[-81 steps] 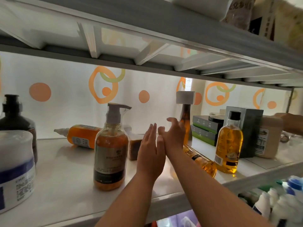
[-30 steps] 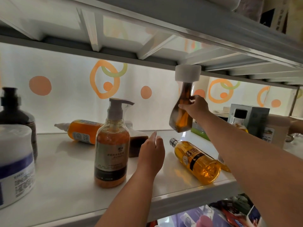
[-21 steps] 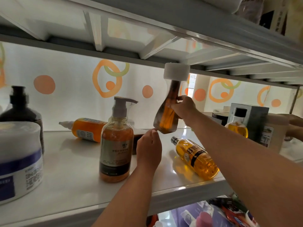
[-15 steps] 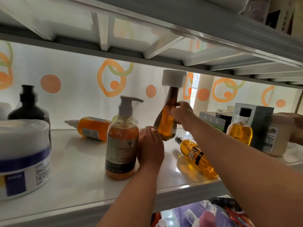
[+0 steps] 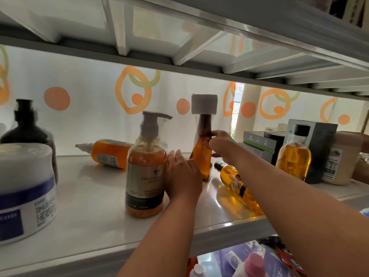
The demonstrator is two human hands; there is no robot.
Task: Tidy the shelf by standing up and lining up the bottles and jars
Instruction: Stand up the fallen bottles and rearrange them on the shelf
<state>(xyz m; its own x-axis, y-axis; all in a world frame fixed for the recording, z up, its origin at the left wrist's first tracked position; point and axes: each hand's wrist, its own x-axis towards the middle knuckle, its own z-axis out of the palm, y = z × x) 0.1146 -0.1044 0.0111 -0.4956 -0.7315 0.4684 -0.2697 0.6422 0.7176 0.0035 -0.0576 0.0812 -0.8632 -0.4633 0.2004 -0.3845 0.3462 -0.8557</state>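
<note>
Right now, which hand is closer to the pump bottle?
Left. The left hand sits right beside the pump bottle, at its right side. The right hand is farther right, gripping the white-capped bottle.

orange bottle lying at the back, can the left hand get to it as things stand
Probably not directly: the pump bottle stands between the left hand and the lying orange bottle; it would have to reach round it.

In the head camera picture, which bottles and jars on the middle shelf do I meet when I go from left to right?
White jar → lying orange bottle → pump bottle → white-capped bottle held by the right hand → lying amber bottle → black-capped amber bottle → beige jar.
</note>
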